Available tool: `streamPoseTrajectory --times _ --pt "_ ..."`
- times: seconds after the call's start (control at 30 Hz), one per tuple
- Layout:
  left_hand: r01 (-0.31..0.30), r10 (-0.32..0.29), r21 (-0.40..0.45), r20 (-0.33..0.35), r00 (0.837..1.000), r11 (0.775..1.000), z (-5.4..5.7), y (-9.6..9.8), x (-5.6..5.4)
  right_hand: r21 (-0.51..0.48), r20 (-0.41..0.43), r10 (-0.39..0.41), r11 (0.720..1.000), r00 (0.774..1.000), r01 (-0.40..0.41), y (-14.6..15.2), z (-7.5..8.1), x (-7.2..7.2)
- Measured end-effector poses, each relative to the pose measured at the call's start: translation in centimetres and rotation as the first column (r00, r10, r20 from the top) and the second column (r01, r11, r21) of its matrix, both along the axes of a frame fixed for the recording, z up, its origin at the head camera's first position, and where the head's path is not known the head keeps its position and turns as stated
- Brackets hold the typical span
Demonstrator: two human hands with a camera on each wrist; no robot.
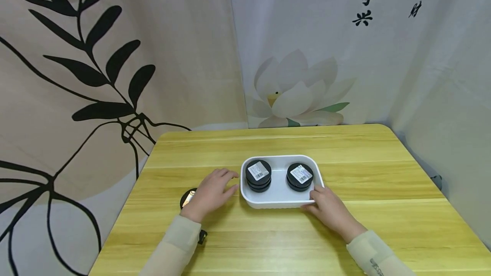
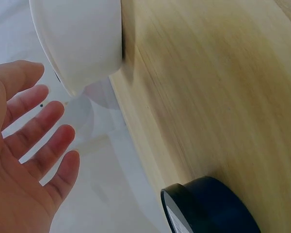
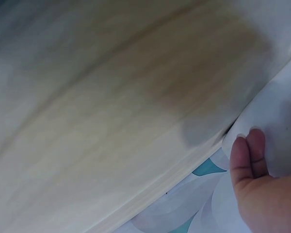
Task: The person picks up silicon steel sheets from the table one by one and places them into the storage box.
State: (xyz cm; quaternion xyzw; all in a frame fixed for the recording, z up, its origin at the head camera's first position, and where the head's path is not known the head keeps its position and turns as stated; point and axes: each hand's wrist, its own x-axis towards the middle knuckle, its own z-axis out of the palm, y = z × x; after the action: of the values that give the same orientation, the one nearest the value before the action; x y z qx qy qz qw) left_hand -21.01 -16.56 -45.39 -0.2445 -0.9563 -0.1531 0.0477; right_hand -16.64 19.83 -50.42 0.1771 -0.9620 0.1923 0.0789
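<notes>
A white tray (image 1: pixel 278 201) with rounded corners stands on the table. Inside it are two low black round shapes with white barcode labels on top, the left one (image 1: pixel 258 176) and the right one (image 1: pixel 300 177); ridges show on their sides. My right hand (image 1: pixel 333 208) grips the tray's near right corner, fingers at the rim and thumb low outside. Just off the tray's left end is my left hand (image 1: pixel 212 193), its fingers loosely spread and holding nothing. A black round lidded container (image 2: pixel 208 206) sits on the table, partly hidden behind the left hand in the head view.
The wooden table (image 1: pixel 383 173) has its far edge close to a printed curtain (image 1: pixel 192 54) with plant and lotus pictures. A small dark object (image 1: pixel 202 237) shows beside the left sleeve; its kind is unclear.
</notes>
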Motion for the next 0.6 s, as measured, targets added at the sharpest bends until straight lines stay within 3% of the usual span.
streamPoseTrajectory --times 0.27,0.6 --pt "-0.004 0.004 0.008 0.013 1.0 1.0 -0.09 -0.45 0.25 -0.007 0.004 -0.001 1.0 1.0 0.001 -0.1 0.29 0.14" --pt "-0.013 0.013 0.011 -0.01 1.0 1.0 -0.5 -0.79 0.34 -0.026 -0.05 0.016 1.0 0.999 -0.017 -0.03 0.31 0.28"
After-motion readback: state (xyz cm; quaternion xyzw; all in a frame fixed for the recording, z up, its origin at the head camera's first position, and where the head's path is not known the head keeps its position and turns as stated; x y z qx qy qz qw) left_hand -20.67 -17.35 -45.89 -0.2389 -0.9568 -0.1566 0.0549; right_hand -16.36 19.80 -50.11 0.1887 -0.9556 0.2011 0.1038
